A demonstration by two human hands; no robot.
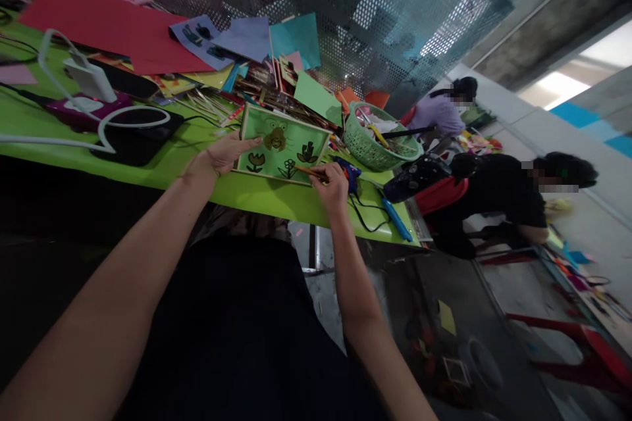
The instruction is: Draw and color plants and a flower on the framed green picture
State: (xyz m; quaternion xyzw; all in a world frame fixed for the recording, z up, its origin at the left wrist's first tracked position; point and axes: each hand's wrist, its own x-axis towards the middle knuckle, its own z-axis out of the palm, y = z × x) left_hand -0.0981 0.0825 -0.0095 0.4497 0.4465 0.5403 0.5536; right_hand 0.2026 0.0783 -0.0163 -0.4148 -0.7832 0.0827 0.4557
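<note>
A green picture card (296,135) with a thin light frame shows a brown animal face and several dark flowers. It is tilted up at the front of the green table. My left hand (228,152) grips its left edge, thumb over the front. In my right hand (332,185) is a thin brown stick, perhaps a brush or pencil (311,173), its tip at the flower near the card's lower edge. A blue glue gun (349,174) lies just right of my right hand.
Behind the card lie sticks and coloured paper (118,29) on the green table (187,161). A green basket (368,145) stands to the right, a white charger (89,79) and cables to the left. Two people sit farther right.
</note>
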